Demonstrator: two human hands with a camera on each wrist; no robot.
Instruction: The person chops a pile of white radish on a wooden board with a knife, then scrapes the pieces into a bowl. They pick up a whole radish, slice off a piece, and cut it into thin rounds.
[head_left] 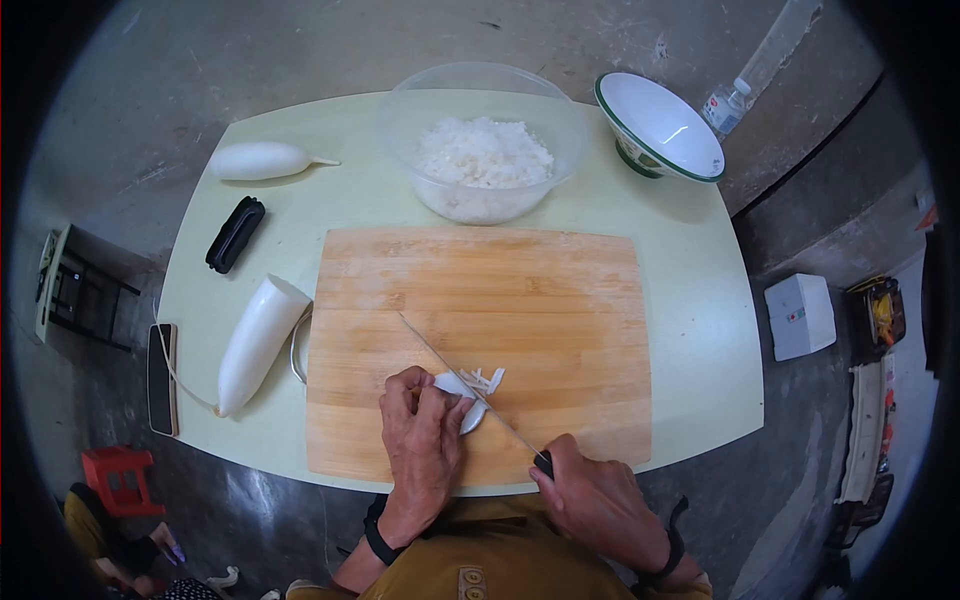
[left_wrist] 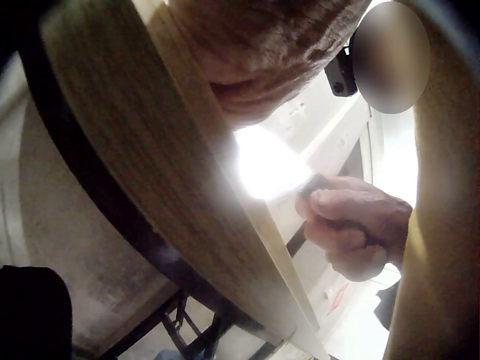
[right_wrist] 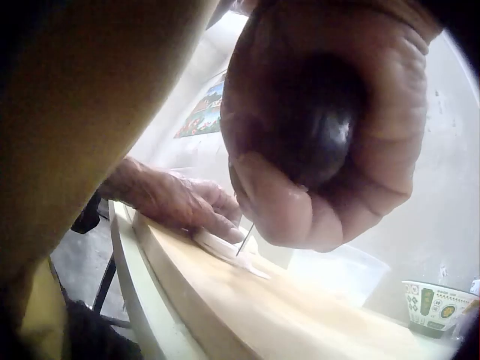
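On the wooden board (head_left: 480, 300), near its front edge, the left hand (head_left: 422, 440) holds white radish pieces (head_left: 474, 417) down with bent fingers. The right hand (head_left: 605, 505) grips the black handle of a knife (head_left: 435, 352), whose blade slants up and left across the radish, close to the left fingertips. A few thin white strips (head_left: 482, 379) lie just beyond the blade. In the right wrist view the right hand (right_wrist: 326, 127) is wrapped round the dark handle (right_wrist: 326, 142), and the left hand (right_wrist: 176, 201) rests on the radish.
Behind the board stands a clear bowl (head_left: 480, 205) of white shreds, with a green-rimmed bowl (head_left: 660, 125) at its right. To the left are a cut radish (head_left: 258, 345), a whole radish (head_left: 262, 161), a black object (head_left: 235, 235) and a phone (head_left: 161, 380).
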